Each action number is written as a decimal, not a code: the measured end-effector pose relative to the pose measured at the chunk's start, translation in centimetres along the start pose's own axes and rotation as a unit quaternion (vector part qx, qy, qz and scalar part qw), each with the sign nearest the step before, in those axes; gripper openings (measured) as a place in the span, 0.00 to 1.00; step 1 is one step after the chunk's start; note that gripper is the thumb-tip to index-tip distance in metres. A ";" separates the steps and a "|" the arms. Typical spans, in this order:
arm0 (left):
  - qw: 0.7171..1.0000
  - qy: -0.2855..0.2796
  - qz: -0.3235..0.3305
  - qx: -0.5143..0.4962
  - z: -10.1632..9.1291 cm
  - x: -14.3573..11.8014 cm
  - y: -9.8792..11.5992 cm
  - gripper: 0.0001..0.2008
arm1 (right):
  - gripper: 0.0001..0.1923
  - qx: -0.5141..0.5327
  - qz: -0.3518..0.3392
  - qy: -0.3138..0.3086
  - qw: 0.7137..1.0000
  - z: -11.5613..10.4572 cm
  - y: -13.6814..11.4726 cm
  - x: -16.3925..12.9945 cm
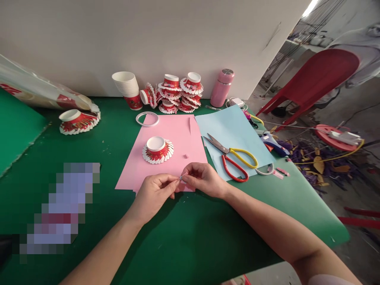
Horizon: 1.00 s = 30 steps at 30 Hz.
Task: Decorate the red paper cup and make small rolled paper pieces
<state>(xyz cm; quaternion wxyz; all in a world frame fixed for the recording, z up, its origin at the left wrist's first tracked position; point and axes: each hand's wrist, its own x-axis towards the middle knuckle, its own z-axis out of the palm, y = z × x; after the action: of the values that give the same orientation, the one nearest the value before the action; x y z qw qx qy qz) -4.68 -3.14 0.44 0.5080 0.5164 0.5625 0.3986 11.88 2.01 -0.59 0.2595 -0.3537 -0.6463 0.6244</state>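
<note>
My left hand (157, 192) and my right hand (202, 178) meet over the near edge of the pink paper (133, 166). The fingertips of both pinch a small pale blue piece (181, 177), mostly hidden by the fingers. Just beyond them on the paper stands a cut paper cup (156, 149), its base up and its red side spread into a pleated white rim. A tiny pink curl of paper (186, 156) lies to its right. Scissors (227, 152) with one yellow and one red handle rest half open on light blue paper (237, 122), right of my hands.
Along the wall stand stacked paper cups (127, 89), several pleated cups (179, 94) and a pink flask (222, 88). A tape roll (147, 119) overlaps the pink paper. Another pleated cup (77, 121) sits left. A glue gun (274, 144) lies near the table's right edge.
</note>
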 end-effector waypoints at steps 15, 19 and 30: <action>0.984 0.008 -0.071 -0.164 -0.1 0.3 -0.6 0.12 | 0.19 0.074 0.026 0.043 0.996 0.2 0.0 0.2; 0.983 0.041 -0.056 -0.171 0.1 0.3 -0.5 0.11 | 0.19 0.089 0.024 0.041 0.995 0.3 0.0 0.3; 0.998 0.024 0.002 -0.063 0.5 0.3 -1.4 0.12 | 0.15 0.033 -0.009 0.036 0.999 0.5 0.2 0.0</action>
<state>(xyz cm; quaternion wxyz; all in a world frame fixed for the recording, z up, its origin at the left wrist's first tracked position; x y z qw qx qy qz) -4.41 -3.05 -1.11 0.5250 0.4750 0.5472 0.4464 11.50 1.70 -0.88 0.2990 -0.3614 -0.6189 0.6300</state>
